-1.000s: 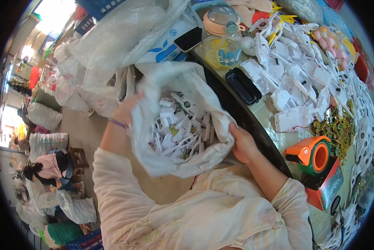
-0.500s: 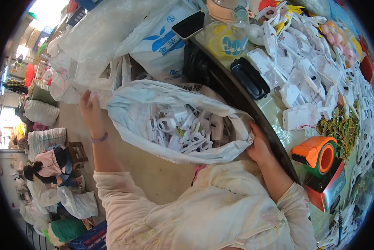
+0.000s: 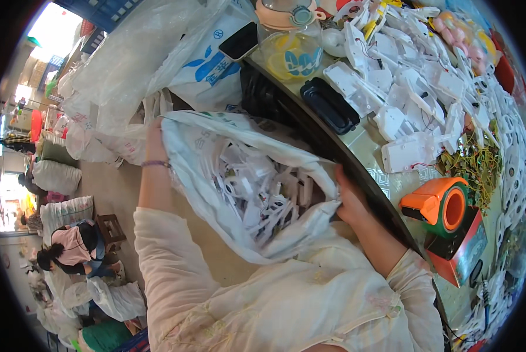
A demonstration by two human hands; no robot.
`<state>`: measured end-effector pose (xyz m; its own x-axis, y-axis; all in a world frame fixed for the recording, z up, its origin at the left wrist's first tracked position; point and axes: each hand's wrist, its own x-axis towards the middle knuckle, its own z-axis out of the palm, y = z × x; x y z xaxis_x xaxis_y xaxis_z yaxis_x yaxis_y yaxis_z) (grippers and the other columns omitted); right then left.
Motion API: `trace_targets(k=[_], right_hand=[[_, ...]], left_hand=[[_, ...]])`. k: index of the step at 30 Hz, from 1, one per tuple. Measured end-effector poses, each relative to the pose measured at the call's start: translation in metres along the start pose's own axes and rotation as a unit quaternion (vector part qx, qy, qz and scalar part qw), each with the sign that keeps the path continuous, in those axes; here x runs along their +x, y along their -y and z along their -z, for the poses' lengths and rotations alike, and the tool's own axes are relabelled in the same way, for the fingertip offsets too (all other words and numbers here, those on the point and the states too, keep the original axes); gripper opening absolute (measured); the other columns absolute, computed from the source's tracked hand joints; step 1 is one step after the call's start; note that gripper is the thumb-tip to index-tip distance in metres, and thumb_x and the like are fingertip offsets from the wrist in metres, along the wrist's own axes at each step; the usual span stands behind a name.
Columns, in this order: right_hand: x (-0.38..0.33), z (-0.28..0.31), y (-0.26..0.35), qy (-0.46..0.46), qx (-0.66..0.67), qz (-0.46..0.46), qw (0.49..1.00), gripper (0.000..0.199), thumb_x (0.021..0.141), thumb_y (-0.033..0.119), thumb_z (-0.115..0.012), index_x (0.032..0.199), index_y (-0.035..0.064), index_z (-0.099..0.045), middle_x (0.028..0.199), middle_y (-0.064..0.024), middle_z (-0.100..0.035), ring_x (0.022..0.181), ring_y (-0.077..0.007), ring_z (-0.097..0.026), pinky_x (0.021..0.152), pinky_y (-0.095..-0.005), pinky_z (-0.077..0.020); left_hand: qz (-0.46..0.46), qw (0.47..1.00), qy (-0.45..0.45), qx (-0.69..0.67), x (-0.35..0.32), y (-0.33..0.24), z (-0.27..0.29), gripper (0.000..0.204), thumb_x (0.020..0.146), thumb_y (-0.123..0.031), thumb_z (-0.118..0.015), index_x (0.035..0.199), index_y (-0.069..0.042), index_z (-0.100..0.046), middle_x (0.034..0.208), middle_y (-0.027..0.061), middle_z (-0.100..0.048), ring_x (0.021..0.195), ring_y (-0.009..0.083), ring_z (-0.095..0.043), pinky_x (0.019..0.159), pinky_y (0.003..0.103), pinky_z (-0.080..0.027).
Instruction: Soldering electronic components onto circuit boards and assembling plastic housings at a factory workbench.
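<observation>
The clear plastic bag full of small white plastic parts hangs open at the picture's centre, in front of the person's chest and just off the table edge. The left hand is clenched on the bag's rim at ten o'clock from the bag's middle, and the right hand grips the opposite rim at three o'clock, fingers curled into the film. To hold the mouth open well, it seems best to keep both grips taut and level so the load settles in the sag between them (the film looks thin and may tear under a lopsided pull). At one o'clock from the bag lie a black tray and loose white housings; at four o'clock stands an orange tape dispenser.
</observation>
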<state>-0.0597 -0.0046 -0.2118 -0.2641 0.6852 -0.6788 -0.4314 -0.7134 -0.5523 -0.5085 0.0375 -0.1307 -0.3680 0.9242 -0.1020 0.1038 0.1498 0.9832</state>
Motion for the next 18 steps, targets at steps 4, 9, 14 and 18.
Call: trace_targets(k=[4,9,14,18], right_hand=[[-0.008,-0.028,0.010,-0.040,-0.034,0.087,0.995,0.060,0.097,0.048,-0.057,0.143,0.0104,-0.046,0.144,-0.0033,-0.049,0.128,-0.0177,-0.047,0.107,-0.0380,-0.0381],[-0.024,-0.040,0.021,-0.002,0.026,0.035,0.999,0.063,0.095,0.042,-0.063,0.144,0.0088,-0.043,0.143,-0.0025,-0.049,0.130,-0.0175,-0.045,0.108,-0.0348,-0.0366],[-0.037,-0.022,0.009,-0.046,-0.321,0.118,0.938,0.062,0.087,0.040,-0.074,0.128,-0.0014,-0.054,0.120,-0.0116,-0.060,0.111,-0.0165,-0.056,0.095,-0.0289,-0.0441],[-0.037,-0.019,0.002,0.127,-0.246,0.060,0.959,0.037,0.091,0.028,-0.070,0.117,0.0030,-0.059,0.096,-0.0037,-0.065,0.087,-0.0105,-0.061,0.076,-0.0236,-0.0493]], left_hand=[[0.006,0.999,-0.020,0.028,-0.001,-0.030,-0.006,0.045,0.092,-0.025,-0.065,0.127,0.002,-0.055,0.120,0.0131,-0.063,0.105,0.0250,-0.060,0.094,0.037,-0.048],[-0.246,0.839,0.227,0.429,-0.099,-0.054,-0.072,0.073,0.081,-0.028,-0.074,0.138,0.005,-0.043,0.137,0.0270,-0.049,0.128,0.0375,-0.049,0.109,0.041,-0.037],[-0.080,0.812,0.468,0.339,-0.185,-0.012,-0.146,0.079,0.081,-0.030,-0.074,0.141,0.006,-0.039,0.140,0.0290,-0.046,0.129,0.0397,-0.048,0.106,0.040,-0.040],[-0.016,0.813,0.390,0.432,-0.205,0.010,-0.144,0.050,0.085,-0.018,-0.065,0.130,-0.002,-0.052,0.112,0.0236,-0.063,0.106,0.0399,-0.061,0.088,0.044,-0.050]])
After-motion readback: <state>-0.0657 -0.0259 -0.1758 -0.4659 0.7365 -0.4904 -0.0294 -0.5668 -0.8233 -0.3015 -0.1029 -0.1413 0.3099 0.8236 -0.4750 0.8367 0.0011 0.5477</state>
